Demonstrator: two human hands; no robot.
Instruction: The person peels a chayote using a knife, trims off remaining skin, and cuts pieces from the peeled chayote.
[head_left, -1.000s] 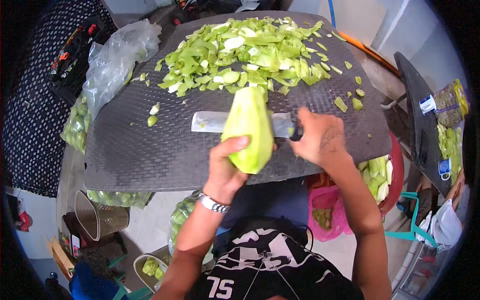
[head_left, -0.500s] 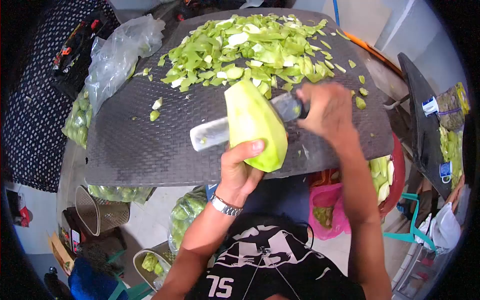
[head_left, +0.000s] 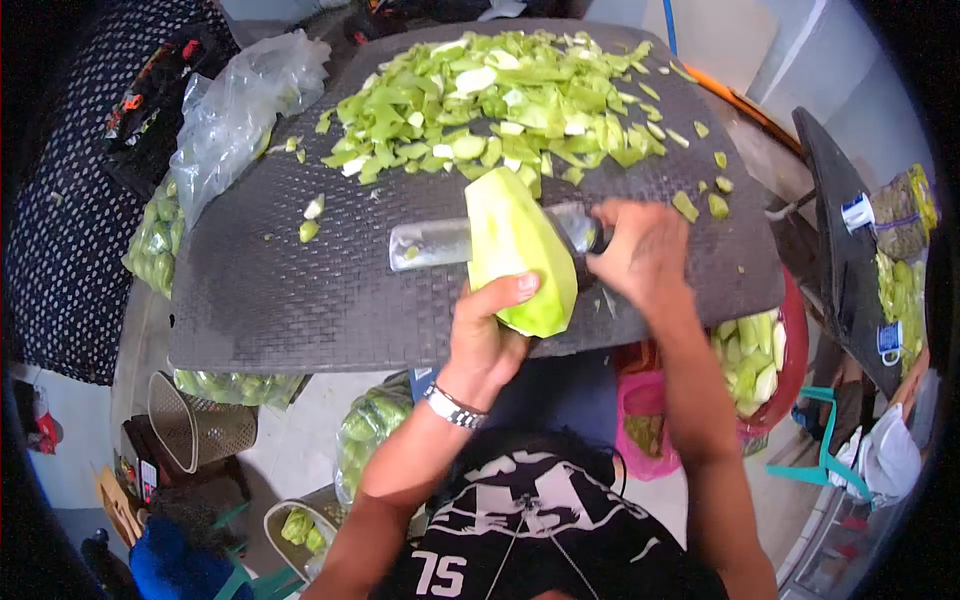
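My left hand (head_left: 490, 330) is wrapped round the lower end of a peeled, pale-green, pear-shaped fruit (head_left: 520, 250), thumb on its near face. The fruit is held tilted above the near part of the table, with flat facets along its sides. In my right hand (head_left: 645, 255) is the dark handle of a broad-bladed knife (head_left: 430, 245). Its blade lies crosswise behind the fruit, showing on both sides; the middle is hidden, so I cannot tell where it touches. Beyond them lies a heap of green peelings (head_left: 500, 100).
The dark woven-pattern table (head_left: 270, 310) has loose peel scraps. A clear plastic bag (head_left: 245, 100) lies at its left edge. Below right stand a red basin (head_left: 793, 350) of pale pieces and a pink bag (head_left: 650, 455). Bags of green produce (head_left: 370, 430) and a basket (head_left: 190, 420) are lower left.
The knife has shifted slightly and turned more level behind the fruit. My right hand has moved a little down and left; the fruit has turned slightly more upright.
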